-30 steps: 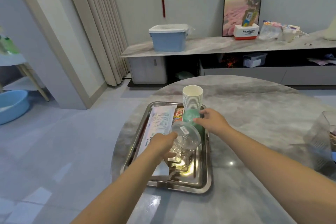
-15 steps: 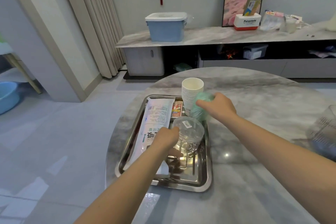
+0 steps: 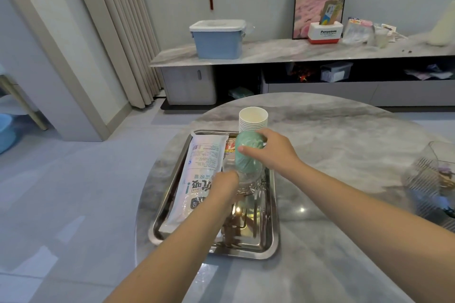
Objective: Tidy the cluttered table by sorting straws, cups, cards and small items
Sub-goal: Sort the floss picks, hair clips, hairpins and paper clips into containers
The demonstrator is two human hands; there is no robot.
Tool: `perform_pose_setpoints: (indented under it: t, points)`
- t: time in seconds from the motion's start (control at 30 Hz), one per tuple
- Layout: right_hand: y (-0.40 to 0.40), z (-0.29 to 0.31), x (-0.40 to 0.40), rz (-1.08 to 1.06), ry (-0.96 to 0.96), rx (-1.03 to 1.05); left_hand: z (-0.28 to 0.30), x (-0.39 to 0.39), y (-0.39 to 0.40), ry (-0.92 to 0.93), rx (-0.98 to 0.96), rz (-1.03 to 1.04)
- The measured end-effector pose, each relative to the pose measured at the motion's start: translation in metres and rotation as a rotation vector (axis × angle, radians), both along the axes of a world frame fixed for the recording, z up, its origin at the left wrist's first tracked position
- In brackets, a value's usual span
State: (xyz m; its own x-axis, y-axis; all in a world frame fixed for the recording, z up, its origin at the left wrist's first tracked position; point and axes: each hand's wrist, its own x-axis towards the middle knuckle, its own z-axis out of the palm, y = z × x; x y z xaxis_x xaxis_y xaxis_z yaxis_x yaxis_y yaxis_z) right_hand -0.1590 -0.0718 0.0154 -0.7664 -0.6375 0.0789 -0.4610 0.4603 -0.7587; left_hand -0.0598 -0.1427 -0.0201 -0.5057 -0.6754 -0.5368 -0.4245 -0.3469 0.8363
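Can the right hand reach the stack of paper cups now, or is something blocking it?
Probably not freely. The right hand already holds a green cup, so its fingers are occupied, though the stack of paper cups stands just behind it on the tray with nothing between.

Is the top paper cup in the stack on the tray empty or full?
Empty. The top cup of the paper cup stack stands upright at the far end of the tray, and its open mouth shows only a bare white inside.
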Motion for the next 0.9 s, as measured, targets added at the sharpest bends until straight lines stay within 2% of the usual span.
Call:
perform_pose_setpoints:
  t: [0.2,0.4,0.6,0.9]
  points:
    - [0.012,-0.003,0.004,0.033,-0.005,-0.017,0.016,0.004,0.013,-0.025,-0.125,-0.005]
    - [0.077,0.004,0.005,-0.051,0.011,-0.046,0.022,0.008,0.045,-0.035,-0.262,-0.112]
    - [0.16,0.01,-0.003,-0.148,0.017,-0.023,0.039,-0.019,0.106,0.062,-0.221,-0.229]
    - [0.264,0.019,-0.049,-0.347,0.133,0.109,0.053,-0.097,0.204,0.079,-0.172,-0.442]
